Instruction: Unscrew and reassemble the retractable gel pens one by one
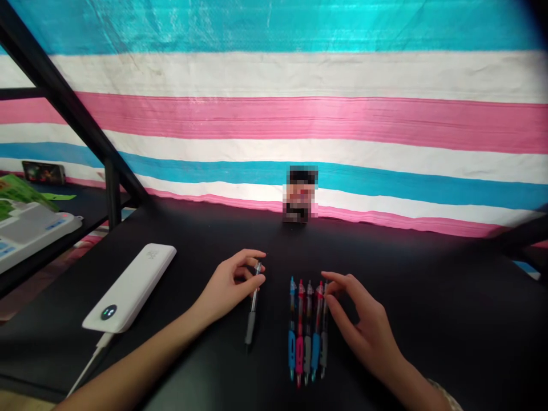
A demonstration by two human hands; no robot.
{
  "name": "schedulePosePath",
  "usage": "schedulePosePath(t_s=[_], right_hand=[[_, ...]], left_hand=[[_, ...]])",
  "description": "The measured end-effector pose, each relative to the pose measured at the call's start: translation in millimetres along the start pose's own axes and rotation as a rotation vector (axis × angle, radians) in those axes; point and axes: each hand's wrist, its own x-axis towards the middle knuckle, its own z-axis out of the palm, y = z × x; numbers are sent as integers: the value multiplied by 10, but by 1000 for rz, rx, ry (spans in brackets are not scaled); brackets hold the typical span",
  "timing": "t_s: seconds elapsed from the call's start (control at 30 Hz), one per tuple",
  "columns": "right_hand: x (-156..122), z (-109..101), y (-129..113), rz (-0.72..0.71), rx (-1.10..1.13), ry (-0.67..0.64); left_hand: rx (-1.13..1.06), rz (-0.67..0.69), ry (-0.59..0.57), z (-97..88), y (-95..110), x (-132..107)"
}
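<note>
My left hand (240,279) pinches the upper part of a grey-gripped click pen (252,319) between thumb and fingers. This pen slants, its lower end toward me, left of a row of several pens. In that row are a blue pen (291,342), a pink pen (299,348), a grey pen (307,348), a blue pen with a red top (315,345) and another grey pen (324,348) at the right end. My right hand (359,311) has its thumb and fingers closed at the top of that rightmost grey pen, partly hiding it.
A white power bank (132,285) with a lit display and a plugged-in cable (92,362) lies left on the black table (205,228). A small blurred upright object (299,194) stands at the back, before a striped sheet (299,114). A power strip (38,231) is at far left.
</note>
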Motion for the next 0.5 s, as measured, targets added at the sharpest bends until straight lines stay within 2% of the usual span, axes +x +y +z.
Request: schedulePosePath(t_s=[0.17, 0.3, 0.33, 0.37, 0.43, 0.5], right_hand=[[17, -18, 7, -38, -21, 39], [37, -48, 7, -13, -11, 73], [41, -53, 1, -8, -5, 78], [45, -56, -8, -7, 1, 80], [52, -57, -28, -9, 11, 75], [56, -56, -47, -13, 16, 64]], left_hand=[[391, 77, 7, -77, -103, -3], [609, 167, 84, 22, -114, -88], [661, 237, 89, 63, -109, -110], [748, 399, 47, 106, -102, -130], [864, 725, -116, 188, -92, -161], [913, 950, -259, 253, -89, -180]])
